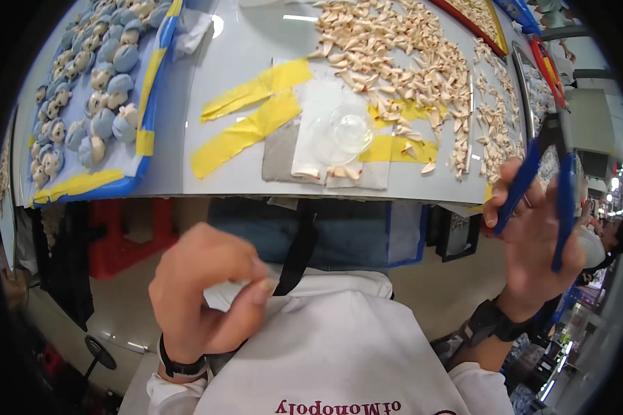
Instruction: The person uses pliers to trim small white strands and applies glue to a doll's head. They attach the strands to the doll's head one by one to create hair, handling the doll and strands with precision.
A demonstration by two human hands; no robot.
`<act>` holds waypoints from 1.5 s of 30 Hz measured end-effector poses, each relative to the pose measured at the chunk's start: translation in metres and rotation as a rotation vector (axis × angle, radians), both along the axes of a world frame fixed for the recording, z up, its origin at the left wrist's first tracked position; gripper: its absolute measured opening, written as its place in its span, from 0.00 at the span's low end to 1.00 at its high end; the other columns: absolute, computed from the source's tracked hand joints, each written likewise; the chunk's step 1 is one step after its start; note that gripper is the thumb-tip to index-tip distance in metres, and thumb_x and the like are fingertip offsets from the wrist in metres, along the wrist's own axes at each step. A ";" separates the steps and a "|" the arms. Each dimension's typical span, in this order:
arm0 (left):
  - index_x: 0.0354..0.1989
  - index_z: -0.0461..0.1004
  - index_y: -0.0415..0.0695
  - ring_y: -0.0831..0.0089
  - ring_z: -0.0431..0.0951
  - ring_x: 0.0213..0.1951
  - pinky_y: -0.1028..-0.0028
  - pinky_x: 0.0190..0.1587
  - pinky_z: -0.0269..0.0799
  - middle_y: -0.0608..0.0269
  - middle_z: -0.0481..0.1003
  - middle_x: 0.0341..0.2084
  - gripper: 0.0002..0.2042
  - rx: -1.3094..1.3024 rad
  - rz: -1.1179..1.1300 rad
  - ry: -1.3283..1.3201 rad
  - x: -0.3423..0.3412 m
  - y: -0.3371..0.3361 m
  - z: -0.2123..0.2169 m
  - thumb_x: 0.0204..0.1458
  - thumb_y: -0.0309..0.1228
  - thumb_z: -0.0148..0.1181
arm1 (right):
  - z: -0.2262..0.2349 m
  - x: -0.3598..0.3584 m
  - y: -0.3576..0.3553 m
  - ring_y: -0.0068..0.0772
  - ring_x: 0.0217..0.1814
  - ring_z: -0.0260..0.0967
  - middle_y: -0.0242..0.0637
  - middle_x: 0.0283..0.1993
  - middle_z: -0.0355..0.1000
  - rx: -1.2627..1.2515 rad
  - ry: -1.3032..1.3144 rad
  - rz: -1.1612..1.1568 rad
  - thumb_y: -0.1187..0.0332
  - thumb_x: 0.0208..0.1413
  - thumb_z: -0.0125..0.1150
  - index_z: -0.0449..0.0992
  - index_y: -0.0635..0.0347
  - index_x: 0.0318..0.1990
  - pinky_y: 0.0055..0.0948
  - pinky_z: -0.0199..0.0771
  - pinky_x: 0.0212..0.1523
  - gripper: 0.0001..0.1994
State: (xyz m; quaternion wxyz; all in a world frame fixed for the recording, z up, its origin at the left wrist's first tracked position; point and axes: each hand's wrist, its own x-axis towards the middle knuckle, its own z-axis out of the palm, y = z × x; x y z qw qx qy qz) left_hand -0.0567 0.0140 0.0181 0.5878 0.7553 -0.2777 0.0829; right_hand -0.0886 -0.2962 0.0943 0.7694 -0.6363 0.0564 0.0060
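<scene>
"Blue rim goes around the tray at left; inside sit many small figures, pale blue and cream. What is near the middle?"

"One clear round dish, on white paper upon the bench."

"And the hands?"

"The left hand is before the near edge, curled, thumb and index tips close together; it is blurred, so I cannot tell if they pinch something. The right hand, by the right corner, grips blue-handled pliers, with handles spread."

"Is there room?"

"White surface stretches between tray and yellow tape. Farther right, scattered cream pieces with reddish tips stand in the way."
</scene>
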 end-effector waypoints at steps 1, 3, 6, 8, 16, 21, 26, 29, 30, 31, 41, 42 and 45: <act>0.32 0.70 0.37 0.66 0.72 0.23 0.74 0.26 0.67 0.58 0.73 0.24 0.11 0.019 0.011 -0.026 0.004 -0.002 -0.001 0.37 0.17 0.60 | 0.001 -0.002 0.007 0.39 0.49 0.64 0.58 0.56 0.60 -0.201 0.046 0.000 0.50 0.44 0.60 0.63 0.59 0.47 0.34 0.63 0.45 0.28; 0.38 0.72 0.39 0.64 0.72 0.31 0.72 0.35 0.67 0.57 0.74 0.31 0.16 0.141 0.072 -0.046 0.008 -0.007 0.000 0.37 0.19 0.62 | -0.001 -0.001 0.019 0.38 0.49 0.65 0.57 0.53 0.63 -0.525 0.048 0.059 0.55 0.39 0.60 0.64 0.61 0.42 0.30 0.61 0.49 0.25; 0.43 0.73 0.39 0.63 0.70 0.39 0.70 0.43 0.63 0.56 0.73 0.39 0.16 0.391 0.113 -0.258 0.018 -0.016 -0.004 0.42 0.26 0.61 | 0.001 0.003 0.029 0.38 0.51 0.64 0.51 0.52 0.64 -0.836 -0.007 0.241 0.59 0.33 0.60 0.65 0.63 0.44 0.29 0.59 0.54 0.28; 0.44 0.73 0.40 0.62 0.69 0.42 0.69 0.47 0.61 0.56 0.73 0.42 0.17 0.496 0.113 -0.329 0.019 -0.021 -0.006 0.45 0.29 0.60 | 0.005 0.008 0.036 0.39 0.52 0.64 0.49 0.51 0.65 -0.984 -0.039 0.341 0.63 0.29 0.58 0.67 0.64 0.45 0.30 0.58 0.57 0.29; 0.45 0.74 0.42 0.62 0.68 0.45 0.69 0.50 0.59 0.59 0.74 0.44 0.17 0.572 0.137 -0.296 0.013 -0.027 -0.009 0.42 0.27 0.60 | 0.018 0.024 0.056 0.47 0.49 0.65 0.52 0.48 0.67 -1.415 -0.242 0.499 0.67 0.27 0.57 0.71 0.66 0.43 0.34 0.65 0.50 0.27; 0.44 0.74 0.42 0.61 0.68 0.45 0.69 0.50 0.59 0.58 0.73 0.44 0.17 0.557 0.152 -0.310 0.013 -0.027 -0.013 0.42 0.27 0.60 | 0.024 0.022 0.066 0.48 0.46 0.66 0.54 0.48 0.68 -1.535 -0.244 0.504 0.68 0.29 0.57 0.71 0.67 0.42 0.33 0.69 0.43 0.25; 0.48 0.71 0.40 0.58 0.68 0.50 0.66 0.52 0.57 0.55 0.72 0.47 0.20 0.554 0.141 -0.304 0.016 -0.027 -0.014 0.44 0.28 0.60 | 0.025 0.023 0.068 0.50 0.47 0.66 0.56 0.47 0.68 -1.519 -0.269 0.511 0.69 0.30 0.57 0.69 0.69 0.44 0.36 0.69 0.44 0.27; 0.53 0.67 0.38 0.56 0.66 0.54 0.65 0.55 0.56 0.52 0.70 0.51 0.23 0.556 0.118 -0.333 0.020 -0.025 -0.017 0.46 0.29 0.59 | 0.027 0.023 0.071 0.52 0.49 0.67 0.57 0.47 0.68 -1.540 -0.286 0.518 0.70 0.29 0.57 0.68 0.71 0.46 0.38 0.69 0.46 0.28; 0.53 0.66 0.38 0.55 0.66 0.55 0.65 0.56 0.55 0.51 0.69 0.52 0.24 0.558 0.119 -0.326 0.022 -0.026 -0.017 0.46 0.29 0.59 | 0.030 0.024 0.077 0.52 0.49 0.67 0.57 0.47 0.68 -1.559 -0.279 0.532 0.72 0.28 0.57 0.68 0.71 0.46 0.38 0.69 0.46 0.28; 0.54 0.65 0.38 0.55 0.65 0.56 0.65 0.56 0.54 0.51 0.68 0.53 0.25 0.560 0.120 -0.319 0.025 -0.027 -0.018 0.46 0.30 0.59 | 0.030 0.024 0.080 0.52 0.48 0.67 0.58 0.47 0.68 -1.564 -0.279 0.536 0.73 0.27 0.56 0.67 0.71 0.46 0.39 0.69 0.46 0.28; 0.56 0.63 0.37 0.55 0.64 0.58 0.64 0.58 0.52 0.51 0.67 0.55 0.27 0.554 0.108 -0.266 0.026 -0.030 -0.021 0.45 0.27 0.57 | 0.031 0.026 0.093 0.53 0.42 0.69 0.59 0.45 0.68 -1.531 -0.292 0.537 0.79 0.22 0.53 0.67 0.71 0.46 0.38 0.71 0.43 0.31; 0.56 0.63 0.37 0.55 0.64 0.58 0.64 0.58 0.52 0.51 0.67 0.55 0.27 0.555 0.108 -0.264 0.026 -0.030 -0.021 0.44 0.27 0.57 | 0.032 0.027 0.092 0.52 0.42 0.69 0.59 0.45 0.68 -1.533 -0.290 0.542 0.79 0.21 0.53 0.67 0.71 0.45 0.38 0.71 0.43 0.31; 0.56 0.63 0.37 0.55 0.64 0.58 0.64 0.58 0.52 0.51 0.67 0.55 0.26 0.573 0.114 -0.266 0.025 -0.031 -0.020 0.44 0.27 0.57 | 0.033 0.029 0.091 0.52 0.41 0.69 0.58 0.44 0.68 -1.540 -0.297 0.563 0.79 0.21 0.53 0.67 0.70 0.45 0.38 0.71 0.43 0.31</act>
